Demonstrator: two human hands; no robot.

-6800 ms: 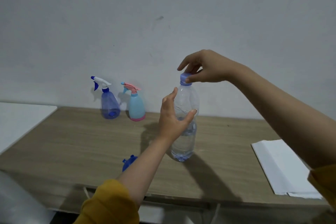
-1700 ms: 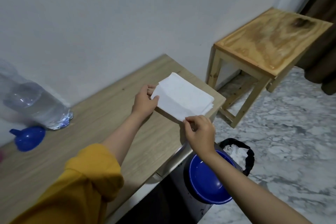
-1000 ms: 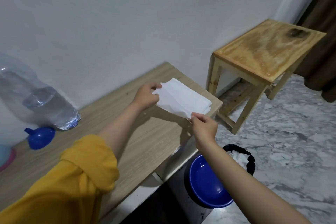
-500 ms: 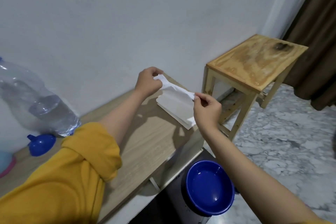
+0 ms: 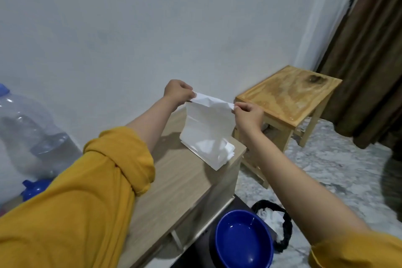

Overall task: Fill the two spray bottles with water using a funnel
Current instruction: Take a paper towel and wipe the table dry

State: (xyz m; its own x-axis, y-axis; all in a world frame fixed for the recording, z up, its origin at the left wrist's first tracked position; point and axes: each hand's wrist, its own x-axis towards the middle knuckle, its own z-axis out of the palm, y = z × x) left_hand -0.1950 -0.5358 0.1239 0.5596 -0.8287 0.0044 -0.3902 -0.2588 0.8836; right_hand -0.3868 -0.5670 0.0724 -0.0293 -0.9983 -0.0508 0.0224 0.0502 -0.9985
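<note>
Two hands, left hand and right hand, pinching one tissue sheet mid-frame; one water bottle, one blue funnel at left.

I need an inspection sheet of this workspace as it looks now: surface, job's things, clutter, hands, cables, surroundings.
Surface: wooden table, bare in the middle, white wall behind.
Job's things: water bottle at far left, capped, partly full; blue funnel beside it, partly hidden by the sleeve. Spray bottles not in view.
Clutter: tissue stack at the table's right end.
Hands: left hand and right hand each pinch a top corner of one tissue, lifted above the stack.
Cables: nothing seen.
Surroundings: wooden stool to the right, brown curtain, marble floor, blue basin and black bin bag below the table.
</note>
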